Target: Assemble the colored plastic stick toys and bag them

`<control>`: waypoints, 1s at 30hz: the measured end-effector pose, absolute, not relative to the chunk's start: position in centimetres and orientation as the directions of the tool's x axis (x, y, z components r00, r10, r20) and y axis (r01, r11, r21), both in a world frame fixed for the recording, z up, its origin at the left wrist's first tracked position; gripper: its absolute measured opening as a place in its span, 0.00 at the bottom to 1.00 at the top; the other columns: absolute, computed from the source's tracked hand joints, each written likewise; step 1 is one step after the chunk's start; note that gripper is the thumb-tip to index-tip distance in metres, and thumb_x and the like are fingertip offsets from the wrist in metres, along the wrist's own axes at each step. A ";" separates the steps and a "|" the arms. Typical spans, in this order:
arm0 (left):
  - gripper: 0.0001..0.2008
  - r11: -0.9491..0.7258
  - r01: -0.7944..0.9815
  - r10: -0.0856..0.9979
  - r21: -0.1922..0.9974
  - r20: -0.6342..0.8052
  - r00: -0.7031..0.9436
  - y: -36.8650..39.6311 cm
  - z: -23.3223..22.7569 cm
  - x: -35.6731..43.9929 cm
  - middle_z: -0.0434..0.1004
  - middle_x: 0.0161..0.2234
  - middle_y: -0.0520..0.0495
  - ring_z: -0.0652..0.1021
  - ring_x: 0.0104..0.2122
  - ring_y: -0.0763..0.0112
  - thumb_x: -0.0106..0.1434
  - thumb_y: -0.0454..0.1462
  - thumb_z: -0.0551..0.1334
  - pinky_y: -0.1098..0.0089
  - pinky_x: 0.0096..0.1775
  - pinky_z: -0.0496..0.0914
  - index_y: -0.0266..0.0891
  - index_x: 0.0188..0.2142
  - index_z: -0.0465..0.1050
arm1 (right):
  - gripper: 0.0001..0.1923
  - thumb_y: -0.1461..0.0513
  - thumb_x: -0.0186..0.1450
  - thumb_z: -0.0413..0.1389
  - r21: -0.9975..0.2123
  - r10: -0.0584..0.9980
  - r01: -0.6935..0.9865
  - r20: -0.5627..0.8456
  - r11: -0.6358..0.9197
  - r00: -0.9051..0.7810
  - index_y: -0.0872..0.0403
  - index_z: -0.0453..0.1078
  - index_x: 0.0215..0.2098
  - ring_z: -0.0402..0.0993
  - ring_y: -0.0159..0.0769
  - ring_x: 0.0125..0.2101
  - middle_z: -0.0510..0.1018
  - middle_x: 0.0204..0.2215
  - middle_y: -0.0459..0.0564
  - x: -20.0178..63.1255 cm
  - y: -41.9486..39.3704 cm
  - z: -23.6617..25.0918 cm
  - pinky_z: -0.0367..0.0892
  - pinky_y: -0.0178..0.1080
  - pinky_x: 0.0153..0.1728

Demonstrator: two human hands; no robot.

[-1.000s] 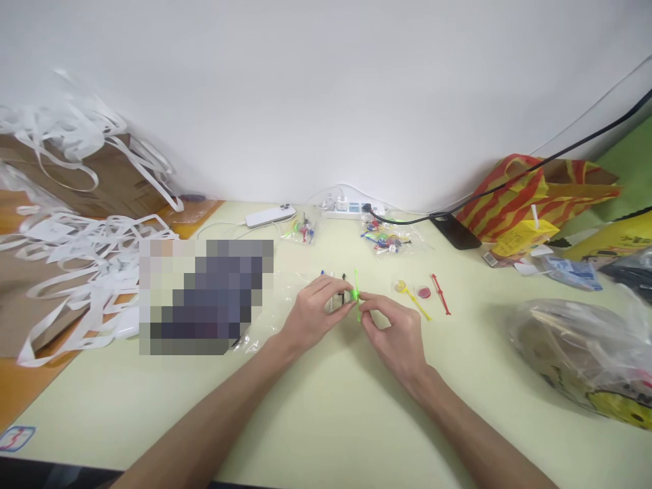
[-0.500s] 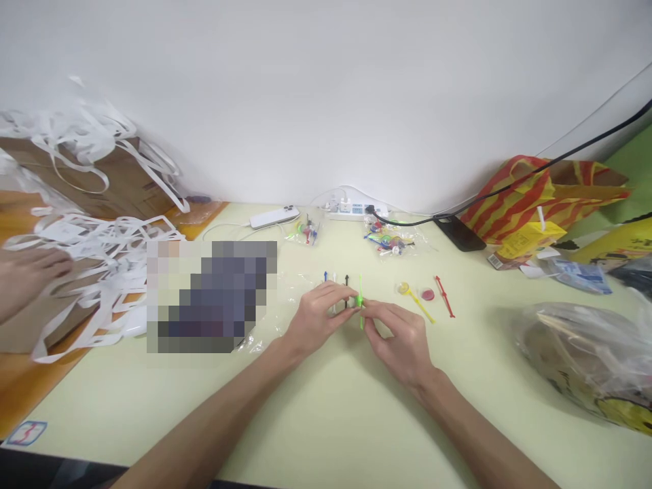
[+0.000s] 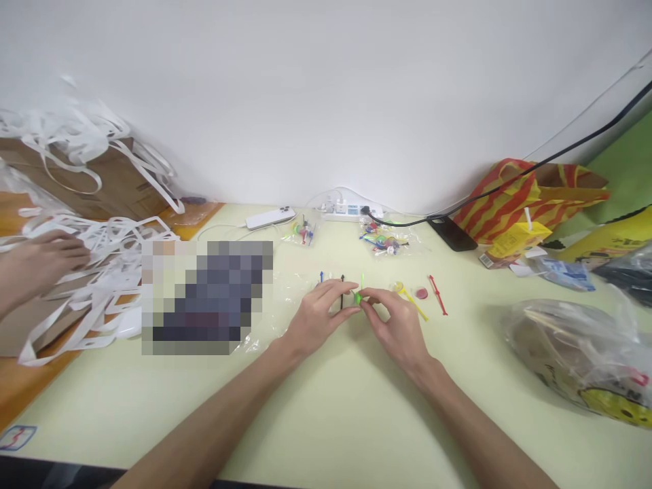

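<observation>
My left hand (image 3: 318,318) and my right hand (image 3: 397,327) meet over the pale green table (image 3: 326,421), both pinching a small green plastic piece (image 3: 359,295) with a thin upright stem. Just behind my left fingers, a blue stick (image 3: 321,276) and a black stick (image 3: 342,280) poke up. To the right of my right hand lie a yellow stick with a round head (image 3: 410,299), a small red disc (image 3: 421,293) and a red stick (image 3: 438,295).
Two clear bags of coloured pieces (image 3: 385,241) lie near a power strip (image 3: 349,209) and a white phone (image 3: 269,217) by the wall. Another person's hand (image 3: 38,261) rests among white paper strips (image 3: 96,238) at the left. A striped bag (image 3: 514,200) and a filled plastic bag (image 3: 575,353) sit at the right.
My hands stay together on the green piece, shifted slightly. Another person's hand has come in from the left and reached further into the white strips.
</observation>
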State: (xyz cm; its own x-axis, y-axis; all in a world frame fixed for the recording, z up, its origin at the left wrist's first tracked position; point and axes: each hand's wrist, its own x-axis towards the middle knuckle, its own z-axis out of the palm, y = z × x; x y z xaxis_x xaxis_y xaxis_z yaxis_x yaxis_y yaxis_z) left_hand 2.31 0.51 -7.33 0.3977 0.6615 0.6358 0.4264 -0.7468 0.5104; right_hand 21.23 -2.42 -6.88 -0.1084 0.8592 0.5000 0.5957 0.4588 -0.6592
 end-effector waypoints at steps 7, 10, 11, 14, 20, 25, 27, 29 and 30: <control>0.17 -0.711 0.505 0.681 0.489 0.659 0.319 0.4 -6.5 2.2 0.79 0.50 0.44 0.79 0.51 0.63 0.68 0.39 0.65 0.59 0.54 0.73 0.45 0.56 0.70 | 0.09 0.62 0.67 0.54 -0.627 0.914 0.703 0.397 0.335 -0.082 0.51 0.76 0.41 0.79 0.38 0.27 0.83 0.30 0.46 21.4 -0.7 -7.4 0.69 0.40 0.35; 0.15 -0.697 0.508 0.697 0.507 0.647 0.310 0.5 -6.4 2.0 0.79 0.50 0.44 0.79 0.50 0.63 0.69 0.38 0.63 0.58 0.54 0.73 0.45 0.55 0.70 | 0.10 0.62 0.68 0.53 -0.543 0.931 0.779 0.339 0.312 -0.136 0.51 0.77 0.40 0.78 0.38 0.24 0.83 0.27 0.46 21.0 0.2 -7.7 0.67 0.38 0.31; 0.15 -0.695 0.506 0.699 0.511 0.644 0.310 0.5 -6.4 2.0 0.79 0.50 0.44 0.79 0.50 0.63 0.69 0.37 0.63 0.58 0.54 0.74 0.45 0.55 0.70 | 0.10 0.62 0.69 0.52 -0.505 0.924 0.799 0.348 0.328 -0.159 0.51 0.77 0.40 0.78 0.38 0.25 0.83 0.28 0.46 21.0 0.4 -7.7 0.66 0.38 0.31; 0.14 -0.696 0.498 0.699 0.517 0.646 0.307 0.6 -6.4 1.9 0.79 0.50 0.44 0.78 0.50 0.63 0.70 0.37 0.62 0.58 0.53 0.73 0.45 0.55 0.71 | 0.13 0.61 0.71 0.49 -0.414 0.872 0.819 0.450 0.396 -0.194 0.51 0.77 0.41 0.78 0.38 0.29 0.84 0.33 0.50 22.1 0.9 -7.1 0.65 0.40 0.37; 0.13 -0.700 0.489 0.697 0.520 0.645 0.312 0.7 -6.4 1.9 0.79 0.48 0.44 0.78 0.49 0.64 0.71 0.34 0.60 0.58 0.53 0.72 0.43 0.54 0.72 | 0.11 0.60 0.71 0.52 -0.272 0.796 0.887 0.585 0.372 -0.154 0.52 0.76 0.39 0.75 0.42 0.35 0.84 0.33 0.51 28.6 1.6 -5.7 0.60 0.45 0.42; 0.12 -0.705 0.491 0.692 0.512 0.649 0.318 0.7 -6.5 2.0 0.79 0.47 0.44 0.78 0.48 0.64 0.71 0.33 0.59 0.58 0.52 0.72 0.43 0.53 0.72 | 0.10 0.58 0.70 0.54 -0.220 0.813 0.891 0.535 0.398 -0.231 0.50 0.76 0.44 0.70 0.47 0.40 0.84 0.40 0.51 31.2 1.5 -7.6 0.56 0.49 0.43; 0.12 -0.708 0.497 0.688 0.502 0.648 0.325 0.7 -6.5 2.0 0.79 0.47 0.44 0.78 0.48 0.64 0.71 0.33 0.59 0.58 0.52 0.72 0.43 0.53 0.72 | 0.11 0.57 0.70 0.55 -0.209 0.822 0.888 0.506 0.409 -0.259 0.49 0.76 0.47 0.69 0.49 0.44 0.83 0.45 0.52 31.1 1.4 -8.5 0.55 0.51 0.44; 0.12 -0.709 0.505 0.687 0.493 0.646 0.333 0.7 -6.5 2.0 0.80 0.47 0.44 0.78 0.48 0.64 0.71 0.33 0.58 0.58 0.53 0.73 0.43 0.53 0.72 | 0.11 0.58 0.70 0.55 -0.195 0.838 0.891 0.466 0.410 -0.284 0.48 0.75 0.48 0.68 0.50 0.45 0.83 0.46 0.53 30.8 1.3 -8.9 0.53 0.52 0.44; 0.13 -0.709 0.509 0.685 0.488 0.646 0.336 0.7 -6.5 2.0 0.80 0.47 0.45 0.78 0.48 0.64 0.71 0.33 0.58 0.58 0.53 0.72 0.44 0.53 0.72 | 0.11 0.59 0.70 0.55 -0.195 0.848 0.894 0.447 0.405 -0.286 0.48 0.75 0.48 0.68 0.50 0.45 0.83 0.45 0.52 30.6 1.3 -8.9 0.53 0.52 0.44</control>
State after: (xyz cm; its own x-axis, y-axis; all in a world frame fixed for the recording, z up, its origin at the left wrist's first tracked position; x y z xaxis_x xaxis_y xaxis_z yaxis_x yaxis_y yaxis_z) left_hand 2.00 0.74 -6.55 0.3357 0.6854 0.6461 0.5085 -0.7093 0.4882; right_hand 30.65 1.32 -8.94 -0.2864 0.8475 0.4469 0.8936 0.4045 -0.1946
